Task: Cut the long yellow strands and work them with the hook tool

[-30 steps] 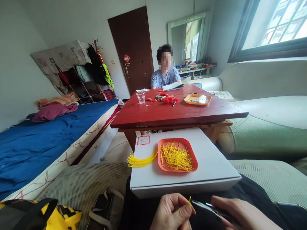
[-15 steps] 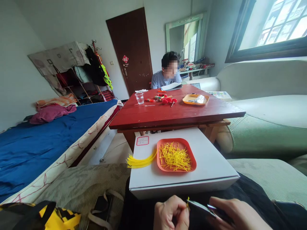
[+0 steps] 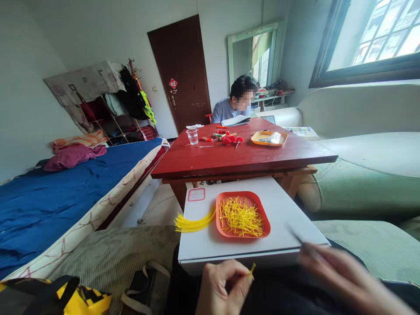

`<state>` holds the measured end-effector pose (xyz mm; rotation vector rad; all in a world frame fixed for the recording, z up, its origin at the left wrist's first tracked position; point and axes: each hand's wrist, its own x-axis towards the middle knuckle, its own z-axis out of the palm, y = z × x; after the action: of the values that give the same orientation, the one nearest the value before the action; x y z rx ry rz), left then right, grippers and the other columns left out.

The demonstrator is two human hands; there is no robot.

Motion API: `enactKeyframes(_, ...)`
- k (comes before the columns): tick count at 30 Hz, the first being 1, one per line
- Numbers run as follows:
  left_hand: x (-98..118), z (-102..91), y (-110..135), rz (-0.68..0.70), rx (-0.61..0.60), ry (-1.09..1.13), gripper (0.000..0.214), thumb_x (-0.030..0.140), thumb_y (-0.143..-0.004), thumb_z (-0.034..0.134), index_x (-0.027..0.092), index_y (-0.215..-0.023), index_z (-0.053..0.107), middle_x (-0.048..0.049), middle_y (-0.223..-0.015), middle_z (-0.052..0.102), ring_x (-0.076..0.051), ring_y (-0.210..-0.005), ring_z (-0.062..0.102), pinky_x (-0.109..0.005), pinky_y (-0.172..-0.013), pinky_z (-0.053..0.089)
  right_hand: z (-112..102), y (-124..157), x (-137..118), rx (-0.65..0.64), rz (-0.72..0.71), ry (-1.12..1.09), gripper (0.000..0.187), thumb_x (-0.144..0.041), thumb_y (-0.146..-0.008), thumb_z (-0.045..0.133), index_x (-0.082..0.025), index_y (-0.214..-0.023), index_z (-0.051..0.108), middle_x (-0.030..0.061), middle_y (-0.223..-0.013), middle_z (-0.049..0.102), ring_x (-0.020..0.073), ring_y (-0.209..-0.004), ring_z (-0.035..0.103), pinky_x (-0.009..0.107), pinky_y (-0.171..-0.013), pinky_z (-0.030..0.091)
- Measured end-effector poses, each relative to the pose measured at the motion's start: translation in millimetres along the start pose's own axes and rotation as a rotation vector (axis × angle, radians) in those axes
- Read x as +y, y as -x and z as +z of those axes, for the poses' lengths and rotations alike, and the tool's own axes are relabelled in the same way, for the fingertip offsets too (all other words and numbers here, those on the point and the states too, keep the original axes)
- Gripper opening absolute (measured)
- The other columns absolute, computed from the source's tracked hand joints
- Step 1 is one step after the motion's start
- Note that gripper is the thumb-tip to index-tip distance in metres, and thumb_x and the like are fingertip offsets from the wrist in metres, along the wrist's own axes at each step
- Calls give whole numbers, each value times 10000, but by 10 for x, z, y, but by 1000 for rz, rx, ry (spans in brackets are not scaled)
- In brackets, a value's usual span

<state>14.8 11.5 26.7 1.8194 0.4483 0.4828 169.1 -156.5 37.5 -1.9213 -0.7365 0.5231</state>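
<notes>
My left hand (image 3: 225, 286), low in the middle of the head view, pinches a short yellow strand (image 3: 252, 267) between thumb and forefinger. Its tip sticks out to the upper right. To the right, my right hand (image 3: 341, 271) is closed round scissors (image 3: 297, 236), smeared by motion, their blades pointing up and left over the edge of the white box (image 3: 292, 210). An orange tray (image 3: 267, 231) on that box holds a loose heap of short yellow pieces (image 3: 241, 216). Left of the tray lies a curved bundle of longer yellow strands (image 3: 195, 223).
Beyond the box stands a red table (image 3: 197, 162) bearing a plastic cup (image 3: 192, 136), red fluffy pieces (image 3: 231, 139) and a yellow tray (image 3: 285, 140). A person (image 3: 226, 109) sits at its far side. A blue-covered bed (image 3: 98, 175) is at left, a sofa (image 3: 367, 153) at right.
My right hand with the scissors has swung up and away from the strand. My left hand has shifted slightly left, still pinching it. The seated person's head has moved right.
</notes>
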Motion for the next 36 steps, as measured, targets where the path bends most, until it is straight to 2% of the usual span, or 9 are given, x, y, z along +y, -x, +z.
enactKeyframes(2, -1, -38, -82, -132, -64, 234, 285, 405, -701, 678, 159, -574, 610, 76, -437, 335, -49, -387, 236, -220, -413, 151, -178, -134, -20, 130, 6, -29, 404, -623, -759, 461, -255, -741, 627, 67, -736, 683, 279, -748, 609, 331, -642, 478)
enactKeyframes(4, -39, -40, -135, -282, -151, 545, 304, 440, -672, 716, 159, -616, 614, 103, -385, 316, -33, -342, 196, -200, -390, 161, -204, -186, -18, 142, 8, 28, 443, -637, -692, 534, -228, -814, 653, 112, -865, 701, 321, -857, 604, 369, -723, 474)
enactKeyframes(8, -165, 26, -131, -380, -361, 983, 252, 387, -703, 723, 160, -674, 617, 116, -314, 332, -35, -296, 186, -183, -378, 220, 115, -48, -70, 40, 52, -66, 400, -509, -650, 632, -213, -913, 690, 85, -946, 711, 300, -921, 606, 341, -841, 442)
enactKeyframes(11, -211, 71, -97, -375, -486, 1107, 218, 340, -736, 704, 150, -687, 610, 113, -314, 342, -37, -279, 180, -177, -358, 204, 341, 29, -177, -126, 115, -276, 240, -444, -657, 645, -227, -750, 688, 36, -804, 694, 263, -847, 609, 296, -756, 472)
enactKeyframes(15, -178, 88, -93, -406, -547, 1112, 247, 336, -731, 709, 138, -657, 583, 118, -299, 318, -32, -261, 159, -177, -334, 134, 445, -39, -318, -303, 89, -514, 244, -444, -625, 707, -210, -677, 662, 1, -692, 631, 210, -753, 561, 285, -701, 440)
enactKeyframes(20, -155, 106, -66, -519, -535, 1083, 284, 340, -681, 740, 127, -616, 563, 122, -290, 294, -20, -253, 137, -188, -319, 75, 516, -83, -430, -311, 98, -630, 355, -523, -613, 711, -201, -598, 563, -27, -606, 528, 161, -650, 458, 269, -651, 381)
enactKeyframes(29, -34, 108, 11, -554, -234, 757, 381, 458, -549, 796, 124, -625, 630, 6, -441, 598, -49, -365, 460, -157, -396, 252, 629, -121, -312, -411, 199, -722, 491, -621, -557, 711, -185, -619, 494, -77, -530, 404, 75, -487, 272, 206, -443, 198)
enactKeyframes(34, 43, 98, 32, -532, -170, 656, 429, 514, -534, 781, 136, -592, 589, 26, -427, 561, -49, -370, 433, -166, -416, 276, 698, -136, -214, -433, 219, -757, 494, -614, -527, 725, -188, -595, 482, -85, -495, 409, 70, -464, 300, 192, -439, 252)
enactKeyframes(36, 54, 91, 31, -528, -175, 648, 431, 529, -552, 763, 139, -592, 583, 36, -410, 534, -45, -361, 397, -168, -412, 263, 667, -85, -221, -355, 238, -757, 383, -519, -576, 732, -190, -657, 552, -61, -570, 494, 102, -537, 428, 206, -530, 366)
